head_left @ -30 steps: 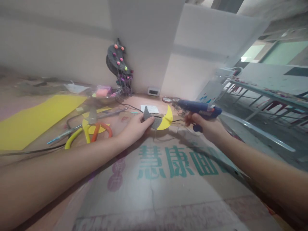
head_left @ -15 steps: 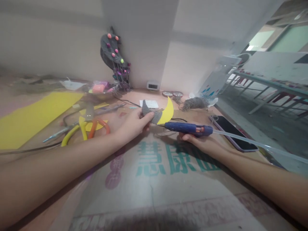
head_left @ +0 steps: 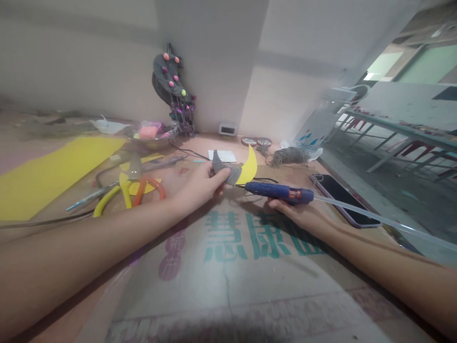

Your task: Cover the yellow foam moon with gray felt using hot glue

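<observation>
My left hand pinches a crescent moon between thumb and fingers. Grey yarn covers the crescent's left part, while its right horn is bare yellow. In my right hand is a blue hot glue gun, with a long clear glue stick sticking out of its back. The gun's metal nozzle is at the crescent's lower edge, where the yarn meets the yellow; whether it touches, I cannot tell. The fingers under the gun are partly hidden.
Pliers with yellow handles and orange-handled scissors lie left, near a yellow sheet. A phone and grey yarn are to the right. A grey crescent with pompoms leans on the wall. Printed cardboard covers the table.
The view has shifted slightly. Both hands keep their holds, and the nozzle stays by the crescent's lower edge.
</observation>
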Available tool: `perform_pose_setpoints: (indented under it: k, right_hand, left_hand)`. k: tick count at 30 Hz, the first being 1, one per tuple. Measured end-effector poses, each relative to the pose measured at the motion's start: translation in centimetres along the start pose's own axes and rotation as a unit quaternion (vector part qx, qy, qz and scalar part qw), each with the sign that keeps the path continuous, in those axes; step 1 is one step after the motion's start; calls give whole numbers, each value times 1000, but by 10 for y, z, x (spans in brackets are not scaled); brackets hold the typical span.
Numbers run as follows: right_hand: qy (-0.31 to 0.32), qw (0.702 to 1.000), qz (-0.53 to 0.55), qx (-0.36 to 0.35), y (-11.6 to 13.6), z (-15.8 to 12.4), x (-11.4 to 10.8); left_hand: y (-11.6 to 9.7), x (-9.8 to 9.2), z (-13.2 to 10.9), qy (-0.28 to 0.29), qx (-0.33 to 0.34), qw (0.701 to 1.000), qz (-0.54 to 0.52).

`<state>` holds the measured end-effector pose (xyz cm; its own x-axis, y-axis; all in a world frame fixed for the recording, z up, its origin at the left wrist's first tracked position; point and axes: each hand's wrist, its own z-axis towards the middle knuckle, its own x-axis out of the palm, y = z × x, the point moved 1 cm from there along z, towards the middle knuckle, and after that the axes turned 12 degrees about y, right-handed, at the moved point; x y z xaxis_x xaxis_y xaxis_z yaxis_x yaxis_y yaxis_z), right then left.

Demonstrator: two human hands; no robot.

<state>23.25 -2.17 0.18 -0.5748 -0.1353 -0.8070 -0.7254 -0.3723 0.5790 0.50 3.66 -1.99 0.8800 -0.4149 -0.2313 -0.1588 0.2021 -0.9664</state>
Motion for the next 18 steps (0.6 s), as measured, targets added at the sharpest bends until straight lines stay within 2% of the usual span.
perform_pose_setpoints:
  k: [18]
  right_hand:
    - [16,1000,17,16,3,2,3]
  left_hand:
    - [-1,1,-3,-2,-1,1000,15]
